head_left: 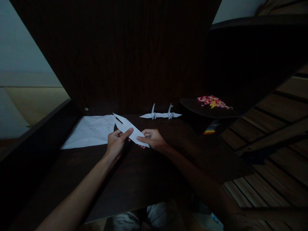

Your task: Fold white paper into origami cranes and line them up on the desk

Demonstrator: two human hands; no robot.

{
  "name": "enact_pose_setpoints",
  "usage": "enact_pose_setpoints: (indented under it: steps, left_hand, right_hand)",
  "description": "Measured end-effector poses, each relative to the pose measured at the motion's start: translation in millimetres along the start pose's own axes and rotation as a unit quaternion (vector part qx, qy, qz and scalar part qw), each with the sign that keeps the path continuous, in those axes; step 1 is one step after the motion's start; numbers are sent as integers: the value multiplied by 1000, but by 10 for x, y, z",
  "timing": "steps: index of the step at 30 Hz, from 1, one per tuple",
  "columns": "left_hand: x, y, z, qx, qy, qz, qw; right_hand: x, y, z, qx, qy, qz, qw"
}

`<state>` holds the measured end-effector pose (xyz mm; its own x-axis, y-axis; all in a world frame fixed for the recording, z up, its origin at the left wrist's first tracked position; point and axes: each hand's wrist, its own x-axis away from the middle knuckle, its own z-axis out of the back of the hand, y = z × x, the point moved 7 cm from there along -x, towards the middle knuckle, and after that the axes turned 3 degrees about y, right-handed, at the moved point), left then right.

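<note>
Between my two hands, a folded piece of white paper (131, 128) is held above the dark desk. Its far end splits into two narrow points with a slit between them. My left hand (116, 140) pinches the paper's near-left edge, thumb on top and fingers underneath. At the lower right end, my right hand (152, 139) grips it the same way, with fingertips showing below the edge. Beyond my right hand lie folded white paper figures (160, 115) in a row, with two upright points. A creased white sheet (89, 131) rests flat to the left of my left hand.
A raised dark panel (144, 57) stands behind the desk (101, 179). On the right, a rounded shelf (190, 104) carries a heap of small pink and yellow pieces (214, 101). A side board (36, 128) borders the desk at left. Wooden slats (276, 166) lie at right.
</note>
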<state>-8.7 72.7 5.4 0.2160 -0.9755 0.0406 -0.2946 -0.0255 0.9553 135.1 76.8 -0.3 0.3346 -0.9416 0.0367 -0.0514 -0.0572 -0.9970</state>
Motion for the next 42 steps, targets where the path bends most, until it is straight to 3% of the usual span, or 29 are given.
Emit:
enact_pose_setpoints:
  steps: [10, 17, 24, 27, 31, 37, 42]
  left_hand:
    - [19, -49, -67, 36, -29, 48, 998]
    - [31, -20, -42, 12, -18, 29, 999]
    - [51, -15, -57, -16, -36, 47, 998]
    - [63, -36, -93, -52, -77, 51, 994]
    - [87, -100, -185, -70, -169, 65, 981]
    - [74, -77, -215, -111, -193, 17, 975]
    - [186, -36, -329, -103, -270, 33, 957]
  right_hand:
    - [-16, 32, -4, 15, -16, -5, 1000]
    - [-13, 68, -30, 48, -23, -18, 998]
    - [13, -108, 30, 69, 8, 70, 995]
    - [38, -162, 24, 41, 15, 77, 996]
    - [51, -160, -33, 8, -30, 67, 997]
    - [5, -109, 6, -20, -20, 53, 998]
    - [-2, -118, 11, -39, 3, 51, 998]
